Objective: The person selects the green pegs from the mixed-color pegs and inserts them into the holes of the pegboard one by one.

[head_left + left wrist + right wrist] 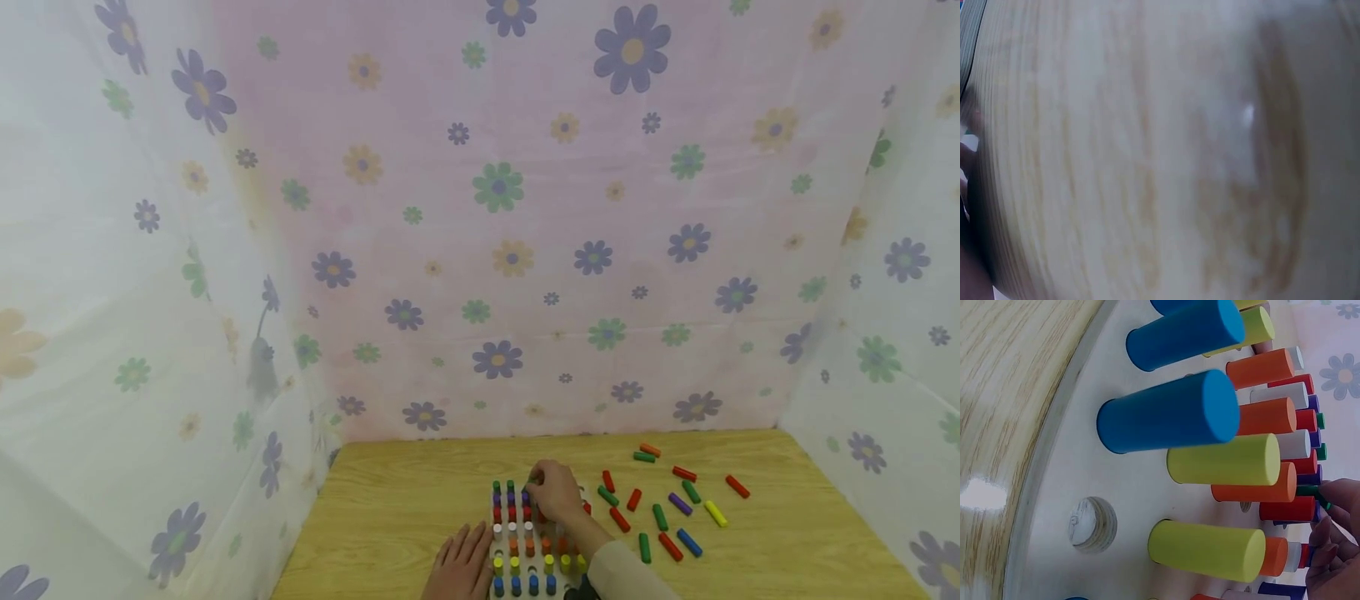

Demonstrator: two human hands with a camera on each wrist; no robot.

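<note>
A pale pegboard (pixel 1054 506) holds upright coloured pegs in rows: blue, yellow, orange, white, red, purple and green from front to back. My right hand (pixel 555 493) reaches over the board to its far rows. Between thumb and fingers it pinches a green peg (pixel 1308 491), partly hidden; whether that peg sits fully in a hole I cannot tell. My left hand (pixel 463 563) lies with straight fingers beside the board's left edge, its fingertips near the white and orange rows. The left wrist view shows mostly blurred wood.
Loose pegs lie scattered on the wooden table (pixel 390 500) right of the board, among them a purple peg (pixel 680 503), a yellow peg (pixel 716 513) and several red and green ones. An unfilled hole (pixel 1092 524) shows in the blue row. Flowered cloth (pixel 420 350) walls the table.
</note>
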